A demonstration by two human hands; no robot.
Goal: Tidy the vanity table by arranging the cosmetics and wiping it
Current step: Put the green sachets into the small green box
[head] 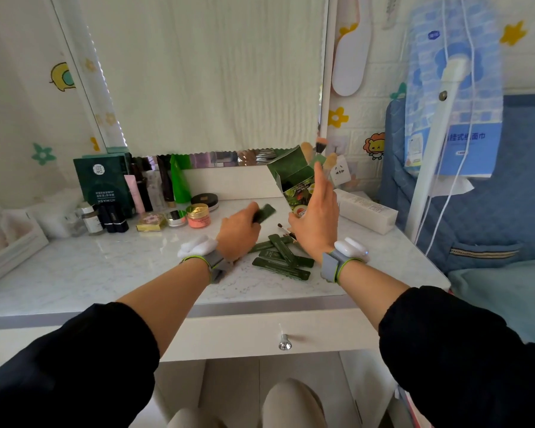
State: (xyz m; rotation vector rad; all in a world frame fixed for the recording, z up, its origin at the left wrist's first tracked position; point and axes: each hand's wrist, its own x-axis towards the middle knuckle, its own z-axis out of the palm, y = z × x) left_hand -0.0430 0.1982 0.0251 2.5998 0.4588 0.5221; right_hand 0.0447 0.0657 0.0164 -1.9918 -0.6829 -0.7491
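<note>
left hand (pixel 237 231) grips green sachet (pixel 264 212) — right hand (pixel 317 216) open-fingered

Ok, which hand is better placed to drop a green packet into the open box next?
Left. The left hand grips a packet, lifted off the table toward the box. The right hand is open by the box and holds nothing, so it could steady it.

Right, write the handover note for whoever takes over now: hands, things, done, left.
Left hand grips one green sachet. Right hand open, raised in front of the open green box.
Loose sachets lie on the tabletop before it; bottles and jars stand lined up back left.
Done: that row looks arranged.
Left: likely box the sachets, then wipe.
</note>
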